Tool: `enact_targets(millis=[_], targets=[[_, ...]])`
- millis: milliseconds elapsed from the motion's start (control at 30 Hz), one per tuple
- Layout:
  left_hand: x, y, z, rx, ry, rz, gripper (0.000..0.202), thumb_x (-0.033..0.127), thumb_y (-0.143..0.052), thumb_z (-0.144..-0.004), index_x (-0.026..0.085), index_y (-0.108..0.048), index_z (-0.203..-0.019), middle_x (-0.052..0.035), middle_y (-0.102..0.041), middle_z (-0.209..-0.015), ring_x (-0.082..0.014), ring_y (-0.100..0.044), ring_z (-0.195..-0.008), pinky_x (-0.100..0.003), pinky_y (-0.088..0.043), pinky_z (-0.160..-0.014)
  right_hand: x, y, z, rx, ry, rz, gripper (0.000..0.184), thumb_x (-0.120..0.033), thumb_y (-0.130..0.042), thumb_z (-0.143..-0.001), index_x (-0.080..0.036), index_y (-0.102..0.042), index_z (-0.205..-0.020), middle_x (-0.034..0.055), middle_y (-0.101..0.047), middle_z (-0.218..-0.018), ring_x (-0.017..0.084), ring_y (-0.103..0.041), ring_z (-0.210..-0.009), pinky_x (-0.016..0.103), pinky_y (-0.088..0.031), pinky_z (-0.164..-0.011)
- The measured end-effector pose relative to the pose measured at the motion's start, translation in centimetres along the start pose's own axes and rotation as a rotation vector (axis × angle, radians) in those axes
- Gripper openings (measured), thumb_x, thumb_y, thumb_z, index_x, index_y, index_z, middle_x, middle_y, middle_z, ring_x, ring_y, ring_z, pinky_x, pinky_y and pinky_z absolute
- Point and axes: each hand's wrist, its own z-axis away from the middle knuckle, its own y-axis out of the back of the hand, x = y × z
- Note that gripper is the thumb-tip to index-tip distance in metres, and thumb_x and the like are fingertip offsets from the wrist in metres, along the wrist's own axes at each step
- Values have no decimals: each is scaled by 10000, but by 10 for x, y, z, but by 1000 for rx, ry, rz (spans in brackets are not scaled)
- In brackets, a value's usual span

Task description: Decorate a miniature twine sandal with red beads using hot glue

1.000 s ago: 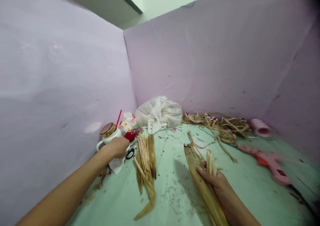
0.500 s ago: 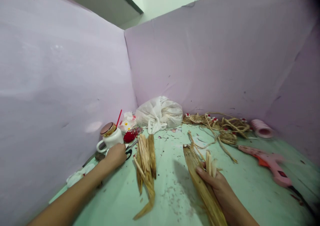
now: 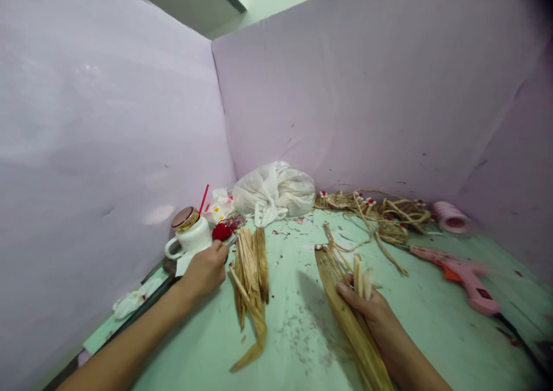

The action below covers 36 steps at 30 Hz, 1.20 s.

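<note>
My left hand (image 3: 206,271) is closed over the handles of a pair of scissors (image 3: 234,241), whose blades stick out past my fingers beside the white mug. Most of the scissors is hidden under the hand. My right hand (image 3: 367,307) grips a long, flat dried leaf strip (image 3: 341,304) between thumb and fingers, along with several short pale rolled pieces (image 3: 362,277) standing up from the palm. Between the two hands lies a bundle of dried leaf strips (image 3: 249,270) on the green tabletop (image 3: 285,299), one strip curling toward me.
A white lidded mug (image 3: 194,236) and red yarn (image 3: 223,230) sit at left. Behind are a knotted plastic bag (image 3: 276,192) and a heap of braided cord (image 3: 384,212). On the right lie a pink glue gun (image 3: 464,276) and a pink spool (image 3: 451,217). Lilac panels (image 3: 367,91) enclose the table.
My left hand has moved slightly right and now covers the scissors' handles, which showed beside it before. My right hand keeps its hold on the leaf strip. The view has shifted slightly.
</note>
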Motion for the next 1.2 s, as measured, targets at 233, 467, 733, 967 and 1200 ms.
enact_targets(millis=[233,467,733,967,1200], targets=[[0,-13,-14,-103,116,12,177,202,-471,-686,133,-634,-698,-184,-663,-810,-310,-622,-773,-344,-428,-598,-3,-5,3,42,29,-6,395,-370,-765,-543,-186,-528,-800,-45,-591,-533,138,-547,-477,226,-402,-460],[-14,2,-23,-10,254,159,179,197,-448,-673,142,-618,-687,-157,-659,-770,-295,-606,-771,-323,-397,-588,-2,-6,2,92,27,1,423,-364,-768,-506,-188,-538,-813,-35,-610,-536,138,-559,-469,226,-409,-458],[-45,35,-42,146,444,609,189,263,-379,-724,174,-500,-609,17,-440,-465,-105,-408,-405,-210,-291,-401,-4,-6,5,45,3,-12,398,-355,-768,-525,-192,-547,-813,-34,-607,-539,152,-569,-483,239,-416,-464],[-48,31,-38,288,540,808,182,278,-456,-684,176,-450,-533,41,-367,-451,-82,-326,-397,-189,-222,-375,-2,-4,3,2,5,-13,368,-363,-757,-555,-184,-567,-814,-17,-622,-558,168,-584,-494,253,-429,-470],[-60,68,-5,320,501,1012,197,336,-425,-716,174,-452,-607,31,-404,-510,-60,-261,-406,-199,-204,-388,-1,-2,2,6,7,-10,356,-366,-758,-554,-181,-575,-796,-13,-622,-552,167,-588,-492,241,-430,-453]])
